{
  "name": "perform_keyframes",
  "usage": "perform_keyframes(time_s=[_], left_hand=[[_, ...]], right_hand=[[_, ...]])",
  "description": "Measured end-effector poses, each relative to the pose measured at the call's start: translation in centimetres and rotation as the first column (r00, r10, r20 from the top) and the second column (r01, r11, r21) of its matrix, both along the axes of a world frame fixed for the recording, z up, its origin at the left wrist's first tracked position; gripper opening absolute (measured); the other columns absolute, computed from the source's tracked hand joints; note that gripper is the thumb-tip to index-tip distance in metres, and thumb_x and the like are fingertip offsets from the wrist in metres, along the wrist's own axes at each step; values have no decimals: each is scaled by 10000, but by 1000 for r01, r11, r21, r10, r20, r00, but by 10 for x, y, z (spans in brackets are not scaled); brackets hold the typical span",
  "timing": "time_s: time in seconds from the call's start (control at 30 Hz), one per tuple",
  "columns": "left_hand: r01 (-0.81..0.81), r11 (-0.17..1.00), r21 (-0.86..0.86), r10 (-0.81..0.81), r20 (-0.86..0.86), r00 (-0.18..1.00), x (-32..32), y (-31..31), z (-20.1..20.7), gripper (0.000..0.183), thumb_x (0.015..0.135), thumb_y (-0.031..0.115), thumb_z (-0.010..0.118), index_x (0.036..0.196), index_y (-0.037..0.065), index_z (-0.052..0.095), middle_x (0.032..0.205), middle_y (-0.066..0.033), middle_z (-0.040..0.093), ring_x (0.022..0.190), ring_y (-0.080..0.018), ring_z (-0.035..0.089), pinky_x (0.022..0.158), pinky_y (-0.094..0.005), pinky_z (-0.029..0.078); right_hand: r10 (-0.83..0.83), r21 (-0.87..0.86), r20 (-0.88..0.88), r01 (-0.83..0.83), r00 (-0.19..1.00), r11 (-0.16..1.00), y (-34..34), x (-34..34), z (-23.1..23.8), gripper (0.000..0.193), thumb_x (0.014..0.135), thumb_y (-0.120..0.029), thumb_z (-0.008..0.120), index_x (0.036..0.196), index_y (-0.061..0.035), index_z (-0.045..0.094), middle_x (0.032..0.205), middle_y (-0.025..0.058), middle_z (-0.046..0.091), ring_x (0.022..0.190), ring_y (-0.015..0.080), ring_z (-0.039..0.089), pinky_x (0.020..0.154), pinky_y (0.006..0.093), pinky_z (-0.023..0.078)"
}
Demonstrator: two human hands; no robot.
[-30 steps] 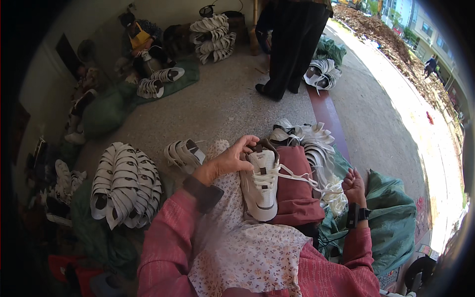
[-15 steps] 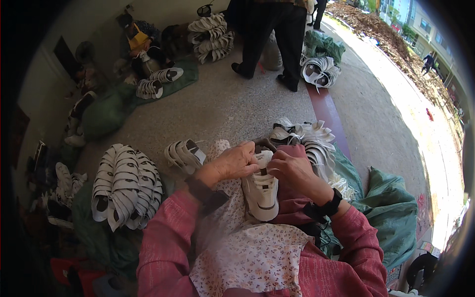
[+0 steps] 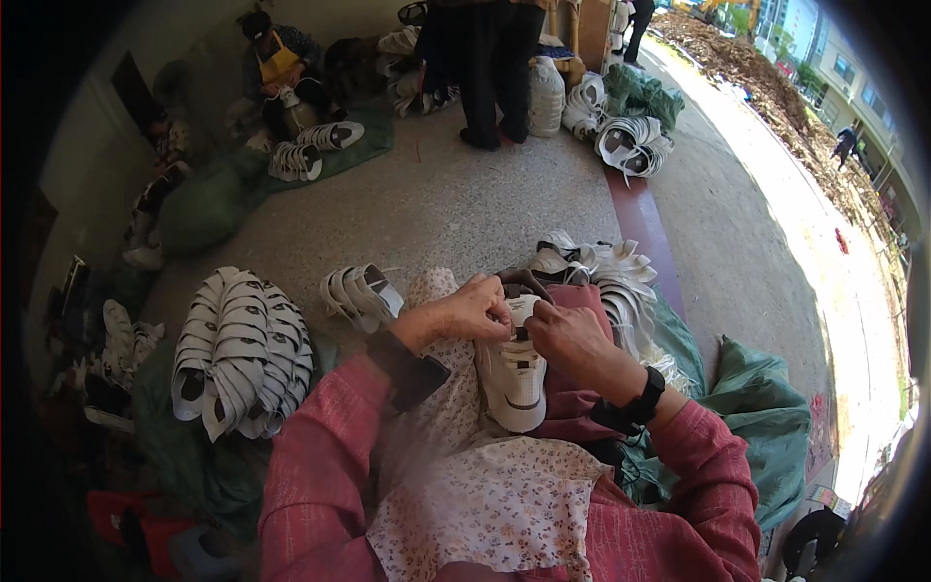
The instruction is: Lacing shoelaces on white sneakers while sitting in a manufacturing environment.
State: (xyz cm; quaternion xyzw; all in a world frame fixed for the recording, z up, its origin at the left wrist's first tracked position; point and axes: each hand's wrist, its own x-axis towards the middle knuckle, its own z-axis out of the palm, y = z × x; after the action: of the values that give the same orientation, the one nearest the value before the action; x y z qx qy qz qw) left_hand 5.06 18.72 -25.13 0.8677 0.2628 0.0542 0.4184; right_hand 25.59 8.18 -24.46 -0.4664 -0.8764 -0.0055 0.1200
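From here: left hand [image 3: 475,310] and right hand [image 3: 570,339] both up on white shoe [image 3: 514,388].
Fingers [image 3: 498,312] curled in, can't tell how closed or on what; shoe lies between floral cloth [image 3: 441,407] and red cloth [image 3: 572,412].

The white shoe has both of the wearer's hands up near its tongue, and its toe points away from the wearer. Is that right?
Not quite: the toe of the white shoe points toward the wearer, as the head view shows. The left hand and right hand are indeed near its tongue.
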Motion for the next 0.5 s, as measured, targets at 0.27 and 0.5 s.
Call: perform_keyframes(time_s=[0.27,0.5], left_hand=[[-181,969,170,165,106,981,5,-13,-22,142,729,210,720,720,82,659,977,-63,496,1037,-241,444,929,-344,388],[-169,978,123,148,160,976,1,-8,-18,274,734,159,695,991,79,646,994,-64,497,980,-201,489,869,-314,444]], right_hand=[[298,354,229,-364,927,862,3,18,-7,77,749,-148,619,748,-78,587,801,40,482,701,160,581,531,283,470],[288,319,310,-385,906,866,6,29,7,87,762,-156,615,726,-78,599,813,52,486,696,171,580,537,314,483]])
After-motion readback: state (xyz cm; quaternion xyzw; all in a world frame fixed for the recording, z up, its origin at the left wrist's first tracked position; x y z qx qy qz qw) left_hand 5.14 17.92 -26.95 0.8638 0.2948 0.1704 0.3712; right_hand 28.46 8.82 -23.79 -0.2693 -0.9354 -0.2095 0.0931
